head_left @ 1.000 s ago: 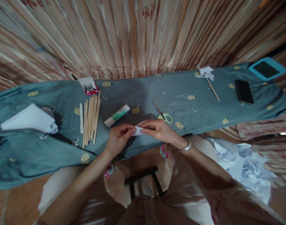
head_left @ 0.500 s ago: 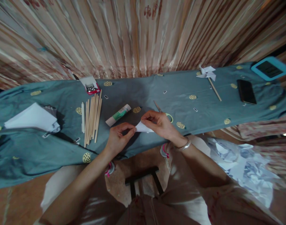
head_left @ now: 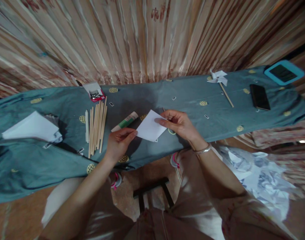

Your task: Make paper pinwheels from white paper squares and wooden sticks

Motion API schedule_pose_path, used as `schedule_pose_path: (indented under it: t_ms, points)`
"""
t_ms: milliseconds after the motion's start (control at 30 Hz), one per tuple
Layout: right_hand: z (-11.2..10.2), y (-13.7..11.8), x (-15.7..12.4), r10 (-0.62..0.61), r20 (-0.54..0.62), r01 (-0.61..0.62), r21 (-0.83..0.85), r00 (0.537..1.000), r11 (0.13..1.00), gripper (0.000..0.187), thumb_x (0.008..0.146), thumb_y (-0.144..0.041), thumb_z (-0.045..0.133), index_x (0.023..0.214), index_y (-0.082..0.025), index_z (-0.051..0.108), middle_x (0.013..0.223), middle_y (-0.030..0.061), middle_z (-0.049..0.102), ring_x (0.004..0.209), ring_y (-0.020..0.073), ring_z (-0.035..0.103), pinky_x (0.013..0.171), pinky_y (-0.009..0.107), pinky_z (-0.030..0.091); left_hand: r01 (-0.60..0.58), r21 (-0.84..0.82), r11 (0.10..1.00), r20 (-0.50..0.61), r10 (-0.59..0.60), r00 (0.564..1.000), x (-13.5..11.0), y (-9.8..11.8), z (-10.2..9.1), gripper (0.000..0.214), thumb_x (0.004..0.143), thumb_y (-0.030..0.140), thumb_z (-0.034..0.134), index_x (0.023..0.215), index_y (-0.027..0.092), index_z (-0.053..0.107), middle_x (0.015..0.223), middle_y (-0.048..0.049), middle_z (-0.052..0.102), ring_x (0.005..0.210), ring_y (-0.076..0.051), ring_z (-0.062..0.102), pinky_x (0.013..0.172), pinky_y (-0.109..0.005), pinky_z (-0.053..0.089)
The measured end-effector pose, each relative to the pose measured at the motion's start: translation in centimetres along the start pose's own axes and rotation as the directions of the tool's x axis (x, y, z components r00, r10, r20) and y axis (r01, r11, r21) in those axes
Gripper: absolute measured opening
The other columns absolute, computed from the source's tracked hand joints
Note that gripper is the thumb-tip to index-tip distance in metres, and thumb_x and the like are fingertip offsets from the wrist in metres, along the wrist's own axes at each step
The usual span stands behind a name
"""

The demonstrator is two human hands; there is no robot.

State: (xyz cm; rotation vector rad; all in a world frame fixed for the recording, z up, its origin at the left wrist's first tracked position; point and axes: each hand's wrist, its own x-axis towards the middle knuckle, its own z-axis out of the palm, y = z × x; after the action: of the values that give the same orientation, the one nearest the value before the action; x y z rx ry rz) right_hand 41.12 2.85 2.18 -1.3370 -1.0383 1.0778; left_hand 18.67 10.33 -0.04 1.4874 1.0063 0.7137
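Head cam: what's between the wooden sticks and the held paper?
In the head view, a glue stick lies on the teal cloth between the wooden sticks and the paper. The left hand pinches the paper's corner below that stretch.

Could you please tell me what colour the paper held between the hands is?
The paper is plain white, best seen in the head view.

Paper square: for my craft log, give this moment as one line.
left hand pinches corner of paper square | right hand holds opposite edge | paper flat above blue cloth | glue stick beside
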Motion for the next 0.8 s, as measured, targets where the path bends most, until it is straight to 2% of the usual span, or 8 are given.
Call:
schedule_pose_path:
  t_ms: [167, 267, 367, 467, 533, 600, 700, 800]
  points:
    - [-0.9, 0.8, 0.0, -0.029, -0.029, 0.026, -0.081, 0.999, 0.996, 0.036, 0.076, -0.053, 0.075, 0.081, -0.018, 0.067, 0.073, 0.0001, 0.069, 0.065, 0.012, 0.061, 0.062, 0.025, 0.051, 0.154, -0.178, 0.972, 0.037, -0.15, 0.988, 0.0, 0.4, 0.1, 0.03, 0.068, 0.042, 0.077, 0.079, 0.015, 0.071, 0.063, -0.0034, 0.073, 0.058, -0.018, 0.069, 0.062, -0.029, 0.057]
    - [-1.2, 1.2, -0.3, -0.124, -0.079, 0.102, -0.24, 0.989, 0.965, 0.027, 0.088, -0.043, 0.063, 0.1, -0.019, 0.067, 0.088, 0.0037, 0.073, 0.079, 0.0161, 0.068, 0.073, 0.03, 0.055, 0.241, -0.249, 0.938, 0.067, -0.232, 0.97, 0.1, 0.4, 0.4, 0.037, 0.064, 0.045, 0.08, 0.081, 0.013, 0.068, 0.063, -0.0042, 0.073, 0.06, -0.02, 0.072, 0.061, -0.029, 0.059]
    - [-1.4, 0.9, -1.3, -0.248, -0.039, 0.197, -0.492, 0.968, 0.848, 0.032, 0.092, -0.024, 0.05, 0.122, -0.022, 0.061, 0.119, 0.008, 0.071, 0.109, 0.0219, 0.067, 0.096, 0.039, 0.053, 0.307, -0.288, 0.907, 0.094, -0.293, 0.952, 0.2, 0.1, 0.6, 0.042, 0.061, 0.043, 0.082, 0.085, 0.014, 0.064, 0.063, -0.0025, 0.072, 0.061, -0.02, 0.073, 0.06, -0.029, 0.06]
    - [-1.3, 0.5, -2.7, -0.273, 0.153, 0.302, -0.676, 0.95, 0.672, 0.05, 0.088, -0.01, 0.045, 0.136, -0.023, 0.052, 0.148, 0.0109, 0.052, 0.14, 0.0253, 0.046, 0.115, 0.047, 0.039, 0.34, -0.298, 0.892, 0.135, -0.314, 0.94, 0.3, -0.4, 0.5, 0.043, 0.062, 0.04, 0.081, 0.091, 0.015, 0.06, 0.064, -0.0011, 0.072, 0.062, -0.021, 0.074, 0.06, -0.03, 0.061]
    - [-1.0, 0.6, -3.6, -0.244, 0.25, 0.348, -0.739, 0.937, 0.577, 0.056, 0.086, -0.009, 0.048, 0.141, -0.021, 0.047, 0.158, 0.0132, 0.038, 0.149, 0.0283, 0.031, 0.119, 0.052, 0.032, 0.34, -0.281, 0.897, 0.151, -0.309, 0.939, 0.2, -0.7, 0.4, 0.043, 0.065, 0.038, 0.078, 0.095, 0.016, 0.057, 0.065, -0.0009, 0.072, 0.064, -0.023, 0.075, 0.061, -0.032, 0.062]
    - [-0.7, 1.0, -4.3, -0.233, 0.304, 0.382, -0.767, 0.924, 0.515, 0.051, 0.089, -0.012, 0.052, 0.139, -0.02, 0.048, 0.159, 0.0155, 0.036, 0.15, 0.031, 0.03, 0.118, 0.056, 0.032, 0.338, -0.256, 0.906, 0.157, -0.306, 0.939, 0.1, -1.0, 0.2, 0.042, 0.068, 0.038, 0.076, 0.098, 0.016, 0.055, 0.064, -0.0007, 0.071, 0.066, -0.024, 0.076, 0.061, -0.033, 0.063]
    - [-0.4, 1.9, -4.8, -0.27, 0.372, 0.459, -0.743, 0.888, 0.486, 0.028, 0.095, -0.017, 0.05, 0.121, -0.02, 0.061, 0.141, 0.0149, 0.057, 0.135, 0.0286, 0.05, 0.112, 0.053, 0.042, 0.342, -0.201, 0.918, 0.186, -0.307, 0.933, -0.2, -1.5, -0.5, 0.042, 0.071, 0.04, 0.074, 0.098, 0.016, 0.053, 0.063, -0.0015, 0.071, 0.067, -0.025, 0.076, 0.059, -0.032, 0.061]
    - [-0.3, 2.6, -4.9, -0.282, 0.433, 0.516, -0.69, 0.856, 0.507, 0.021, 0.099, -0.02, 0.047, 0.106, -0.019, 0.067, 0.115, 0.0115, 0.071, 0.109, 0.0242, 0.064, 0.098, 0.045, 0.053, 0.281, -0.02, 0.959, 0.238, -0.269, 0.933, -0.7, -1.8, -1.6, 0.038, 0.077, 0.047, 0.068, 0.095, 0.016, 0.058, 0.062, -0.0027, 0.071, 0.056, -0.021, 0.072, 0.052, -0.029, 0.057]
